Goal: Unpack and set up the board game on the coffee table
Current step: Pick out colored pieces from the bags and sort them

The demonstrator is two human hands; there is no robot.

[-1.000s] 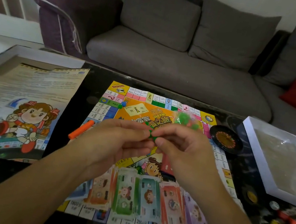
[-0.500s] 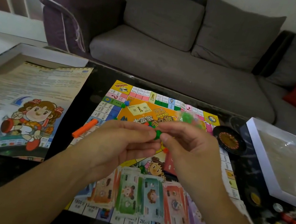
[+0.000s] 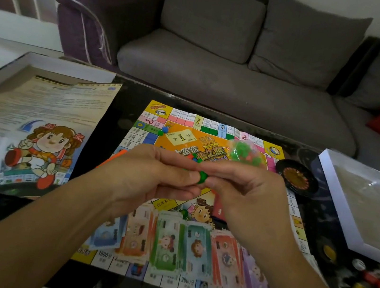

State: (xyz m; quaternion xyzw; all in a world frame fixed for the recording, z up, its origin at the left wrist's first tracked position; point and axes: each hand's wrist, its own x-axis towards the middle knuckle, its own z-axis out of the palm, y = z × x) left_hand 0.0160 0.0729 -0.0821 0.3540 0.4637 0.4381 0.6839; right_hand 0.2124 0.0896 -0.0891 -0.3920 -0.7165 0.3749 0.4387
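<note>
A small green game piece is pinched between the fingertips of the left hand and the right hand, both held together in the air just above the middle of the game board. The piece is judged to be light, hard plastic, easily dropped or rolled, so it is best held by its sides between thumb and forefinger; whether it is being pulled apart or joined cannot be told. The board is spread flat on the dark worktop, with paper money fanned in a row along its near edge. A clear bag of green and red pieces lies on the far side of the board, soft and crinkly by the look of it. A black spinner dish sits just beside the board's right edge. Further right, a white box tray is seen with only a clear plastic liner inside. At the left, another box half is covered by a printed sheet.
</note>
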